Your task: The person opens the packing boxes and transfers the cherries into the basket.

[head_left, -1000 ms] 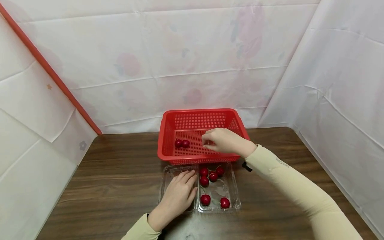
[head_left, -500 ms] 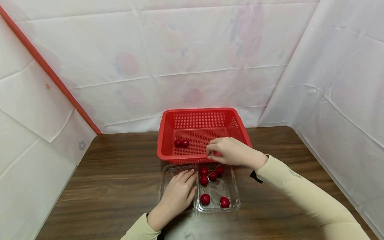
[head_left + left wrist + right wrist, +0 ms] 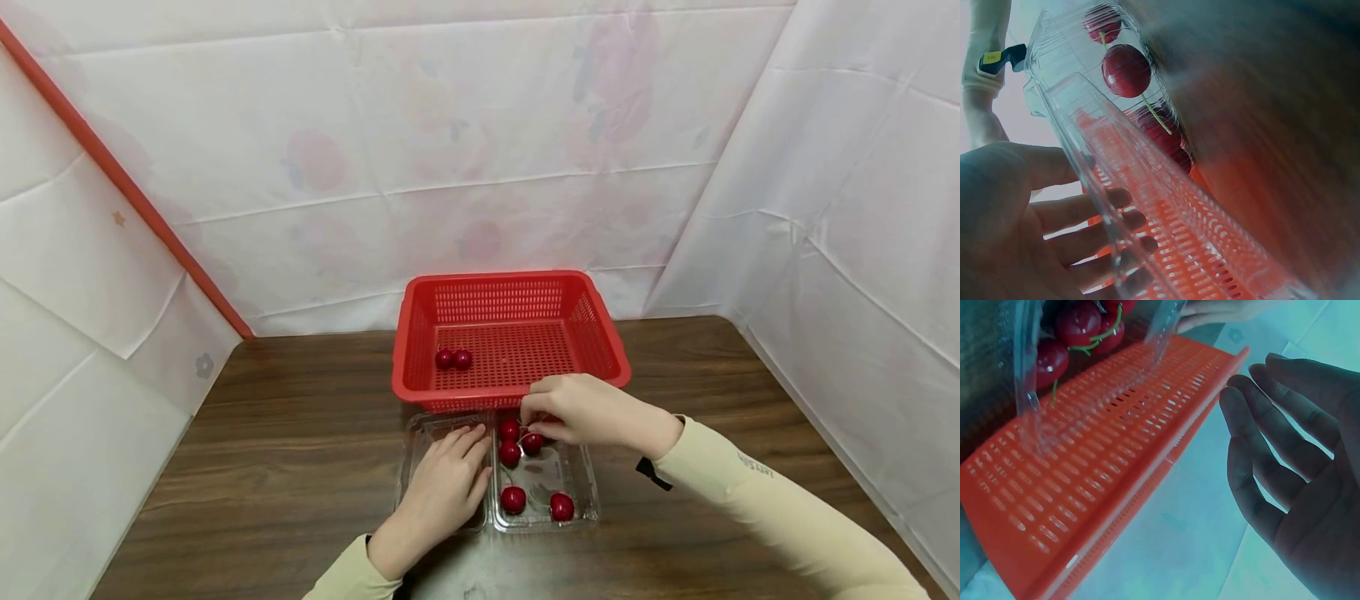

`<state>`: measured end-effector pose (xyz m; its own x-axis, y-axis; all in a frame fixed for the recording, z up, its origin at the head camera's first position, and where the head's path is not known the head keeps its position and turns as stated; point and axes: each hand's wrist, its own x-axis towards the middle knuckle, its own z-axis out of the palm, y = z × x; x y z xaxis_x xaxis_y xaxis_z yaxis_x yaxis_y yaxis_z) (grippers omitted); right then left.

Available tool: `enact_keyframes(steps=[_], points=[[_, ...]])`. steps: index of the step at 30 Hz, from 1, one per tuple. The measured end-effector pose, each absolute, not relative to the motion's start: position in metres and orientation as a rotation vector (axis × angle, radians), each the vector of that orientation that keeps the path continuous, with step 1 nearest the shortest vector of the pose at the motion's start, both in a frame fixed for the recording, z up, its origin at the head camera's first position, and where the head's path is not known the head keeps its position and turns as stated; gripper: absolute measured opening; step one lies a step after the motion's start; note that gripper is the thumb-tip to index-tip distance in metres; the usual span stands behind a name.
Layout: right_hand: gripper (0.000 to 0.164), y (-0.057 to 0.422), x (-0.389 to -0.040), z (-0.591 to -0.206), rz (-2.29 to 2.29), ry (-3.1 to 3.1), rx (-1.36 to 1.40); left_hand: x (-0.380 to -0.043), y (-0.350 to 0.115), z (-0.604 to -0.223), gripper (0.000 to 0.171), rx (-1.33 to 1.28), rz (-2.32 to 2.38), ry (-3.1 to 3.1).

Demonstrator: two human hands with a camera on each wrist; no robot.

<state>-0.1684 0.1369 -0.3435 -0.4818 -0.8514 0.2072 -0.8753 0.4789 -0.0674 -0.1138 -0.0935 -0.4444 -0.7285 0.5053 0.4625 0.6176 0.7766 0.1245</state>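
Observation:
A clear plastic clamshell box (image 3: 545,527) lies unfolded, with several red cherries (image 3: 513,499) with green stems in its right half. Spread and fairly straight, the fingers of my left hand (image 3: 442,487) rest on the left half; in the left wrist view they touch the clear wall. My right hand (image 3: 588,408) hovers over the back of the right half, partly covering a cherry there. In the right wrist view its fingers (image 3: 1241,469) are loosely bent, with nothing seen between them. Just behind stands a red basket (image 3: 405,333) holding two cherries (image 3: 453,359).
The basket's front rim sits close against the box's back edge, beneath my right forearm's reach. Everything stands on a dark wooden table (image 3: 300,433). White printed cloth (image 3: 337,208) encloses the back and sides, with a red strip (image 3: 127,175) at the left.
My right hand has come from over the basket toward me and down to the cherries in the box. The left hand has stayed in place. Both cherries in the basket lie as before.

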Motion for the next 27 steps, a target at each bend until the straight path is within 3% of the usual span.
enact_keyframes(steps=[27], points=[[0.017, 0.147, -0.136, -0.393, 0.193, -2.629, 1.669, -0.112, -0.093, -0.444, 0.035, -0.838, -0.370, -2.595]])
